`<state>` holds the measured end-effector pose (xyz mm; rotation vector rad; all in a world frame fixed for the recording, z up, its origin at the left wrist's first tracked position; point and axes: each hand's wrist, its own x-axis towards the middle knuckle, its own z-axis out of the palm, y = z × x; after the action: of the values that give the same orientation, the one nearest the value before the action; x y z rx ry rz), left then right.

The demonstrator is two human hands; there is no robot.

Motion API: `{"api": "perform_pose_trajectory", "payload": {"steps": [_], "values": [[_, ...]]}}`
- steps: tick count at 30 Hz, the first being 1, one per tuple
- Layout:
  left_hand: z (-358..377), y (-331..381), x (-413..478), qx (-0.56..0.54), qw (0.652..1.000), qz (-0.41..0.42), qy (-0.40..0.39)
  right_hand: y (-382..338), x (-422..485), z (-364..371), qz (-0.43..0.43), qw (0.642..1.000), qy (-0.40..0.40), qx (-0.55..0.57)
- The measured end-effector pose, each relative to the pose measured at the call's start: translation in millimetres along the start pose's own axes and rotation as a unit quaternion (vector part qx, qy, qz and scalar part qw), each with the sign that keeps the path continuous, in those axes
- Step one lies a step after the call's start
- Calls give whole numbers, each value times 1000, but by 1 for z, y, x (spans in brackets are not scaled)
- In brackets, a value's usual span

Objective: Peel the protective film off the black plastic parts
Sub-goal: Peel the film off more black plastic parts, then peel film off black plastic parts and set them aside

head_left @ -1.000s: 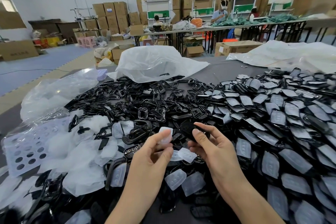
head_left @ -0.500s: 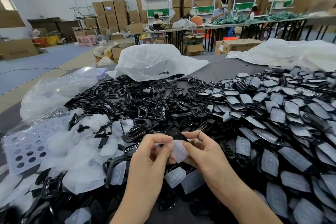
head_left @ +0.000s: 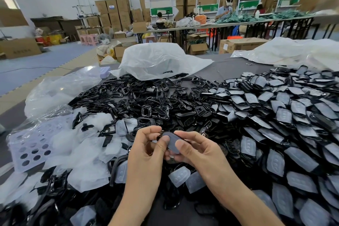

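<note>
Both hands hold one black plastic part (head_left: 172, 141) with grey film on its face, low in the middle of the head view. My left hand (head_left: 148, 149) pinches its left edge with thumb and forefinger. My right hand (head_left: 197, 149) grips its right side, thumb lying on the film. A pile of film-covered black parts (head_left: 286, 115) spreads over the right of the table. Bare black parts (head_left: 146, 101) lie heaped in the middle. Peeled pieces of film (head_left: 86, 152) lie heaped to the left.
A white perforated tray (head_left: 31, 148) lies at the left among the film. Clear plastic bags (head_left: 156, 60) sit at the far side of the grey table (head_left: 227, 69). Beyond it are cardboard boxes, long work tables and seated people.
The left hand has let go of the peeled film piece it held a second ago. Both hands have come together on a film-covered part and lifted it slightly.
</note>
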<state>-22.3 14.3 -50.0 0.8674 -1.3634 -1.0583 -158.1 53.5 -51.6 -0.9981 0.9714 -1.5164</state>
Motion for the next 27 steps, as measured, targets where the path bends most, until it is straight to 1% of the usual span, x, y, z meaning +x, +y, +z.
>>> {"api": "perform_pose_trajectory", "payload": {"steps": [3, 5, 10, 15, 20, 23, 27], "values": [[2, -1, -1, -19, 999, -29, -41, 0, 1, -1, -22, 998, 50, -40], [3, 0, -2, -33, 996, -48, -71, 0, 1, -4, -30, 996, 67, -47], [-2, 2, 3, 32, 991, -63, -114, -2, 1, -7, -41, 995, 68, -55], [-3, 3, 1, 30, 994, -39, -100, 2, 3, -7, -36, 995, 73, -54], [1, 1, -3, 12, 996, -28, -87, 6, 5, -6, -6, 998, 65, 9], [0, -1, -3, 14, 996, -27, -83, 6, 7, -7, 17, 998, 47, 46], [1, -3, -3, 24, 995, -23, -98, 7, 9, -10, 28, 998, 33, 35]]}}
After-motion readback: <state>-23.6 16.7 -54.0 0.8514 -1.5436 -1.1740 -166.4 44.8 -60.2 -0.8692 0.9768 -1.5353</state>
